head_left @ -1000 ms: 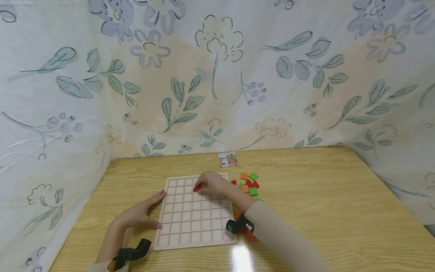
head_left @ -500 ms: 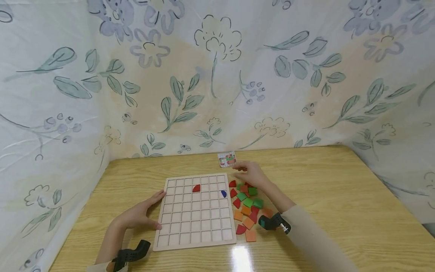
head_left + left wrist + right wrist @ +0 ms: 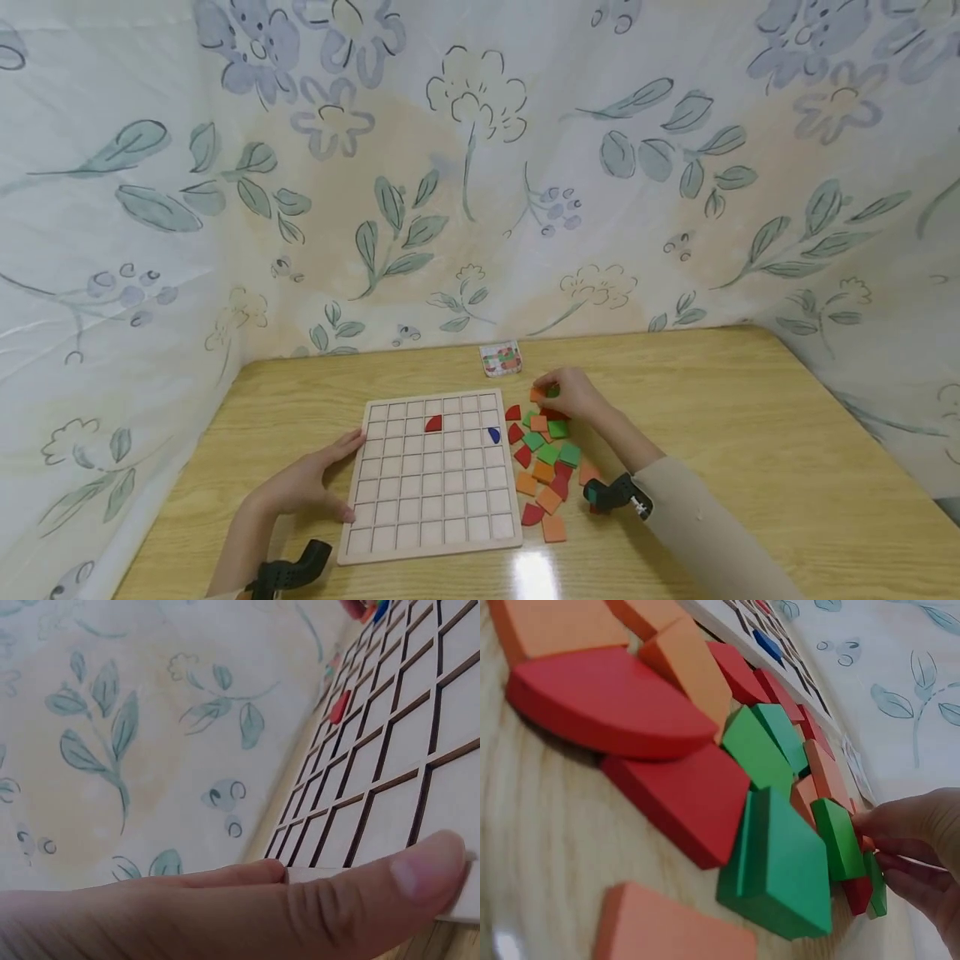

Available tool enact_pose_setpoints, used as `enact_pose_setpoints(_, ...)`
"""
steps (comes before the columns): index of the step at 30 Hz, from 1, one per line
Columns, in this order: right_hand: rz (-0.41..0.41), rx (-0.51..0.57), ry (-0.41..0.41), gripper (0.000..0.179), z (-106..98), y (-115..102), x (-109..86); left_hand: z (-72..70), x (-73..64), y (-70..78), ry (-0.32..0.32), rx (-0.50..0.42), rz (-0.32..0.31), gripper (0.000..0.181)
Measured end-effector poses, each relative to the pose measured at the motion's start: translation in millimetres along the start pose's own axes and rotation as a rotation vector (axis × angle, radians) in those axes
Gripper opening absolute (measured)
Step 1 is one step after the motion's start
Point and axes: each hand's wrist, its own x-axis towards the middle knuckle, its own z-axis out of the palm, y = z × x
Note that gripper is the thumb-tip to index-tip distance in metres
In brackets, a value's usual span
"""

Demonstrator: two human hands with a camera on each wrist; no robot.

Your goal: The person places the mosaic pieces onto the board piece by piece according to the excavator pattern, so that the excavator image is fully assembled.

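Note:
A wooden grid board (image 3: 365, 479) lies on the table, with a red quarter-circle tile (image 3: 433, 424) and a small blue tile (image 3: 494, 435) in its cells. My left hand (image 3: 303, 483) rests along the board's left edge, fingers extended and thumb (image 3: 431, 870) on the rim. At the far end of the loose tiles, my right hand (image 3: 573, 396) pinches an orange square tile (image 3: 536, 395) between thumb and fingers. A green tile (image 3: 553, 390) lies right beside it, partly hidden by the fingers.
Several red, green and orange tiles (image 3: 548, 454) are scattered along the board's right side, some overlapping. Behind the board lies a small pattern card (image 3: 500, 358). A flowered cloth (image 3: 480, 183) hangs along the table's (image 3: 712, 400) far edge.
My right hand has let go of the red quarter-circle tile on the board and moved right to the far end of the loose tiles. The left hand stays at the board's edge.

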Motion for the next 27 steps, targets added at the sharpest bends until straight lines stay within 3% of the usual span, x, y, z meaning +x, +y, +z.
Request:
enact_pose_setpoints(8, -0.007, 0.007, 0.018, 0.025, 0, 0, -2.7, 1.3, -1.1, -3.7, -0.006, 0.016, 0.017, 0.11)
enact_pose_setpoints(17, -0.011, 0.063, 0.063, 0.026, -4, -2, -8.2, -0.6, -1.6, 3.9, -0.024, 0.024, -0.022, 0.109)
enact_pose_setpoints(27, -0.105, 0.106, 0.08, 0.026, -7, -15, -9.8, -1.5, 1.0, 1.7, -0.027, 0.033, -0.046, 0.114)
